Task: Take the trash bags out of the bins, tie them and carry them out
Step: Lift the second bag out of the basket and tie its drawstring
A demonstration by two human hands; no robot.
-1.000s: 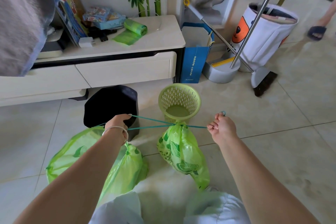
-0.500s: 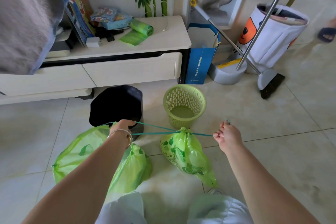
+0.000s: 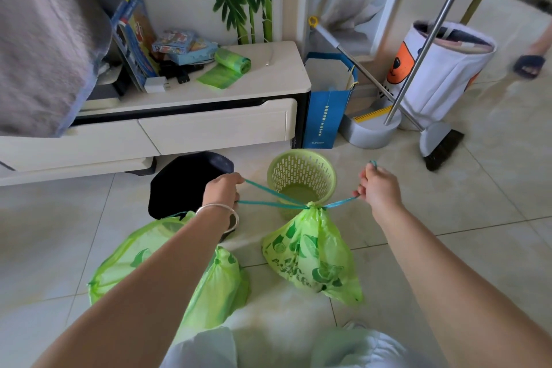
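Observation:
A green trash bag [image 3: 310,251] hangs just above the floor from its teal drawstring [image 3: 268,199], its neck cinched shut. My left hand [image 3: 222,190] grips the two left strands and my right hand [image 3: 378,185] grips the right end, so the string is taut between them. A second green trash bag [image 3: 209,287] lies on the floor under my left forearm, its mouth loose. Behind the bags stand a black bin [image 3: 185,182] and a green lattice bin [image 3: 301,175], both without bags.
A low white cabinet [image 3: 277,81] at the back holds a roll of green bags [image 3: 231,61], boxes and books. To the right are a blue paper bag [image 3: 324,116], a dustpan and broom [image 3: 439,143], a white hamper [image 3: 442,75] and another person's sandalled foot [image 3: 528,64].
Both hands have risen and pulled farther apart, so the drawstring is tighter and the bag's neck is cinched. The bag hangs higher than before.

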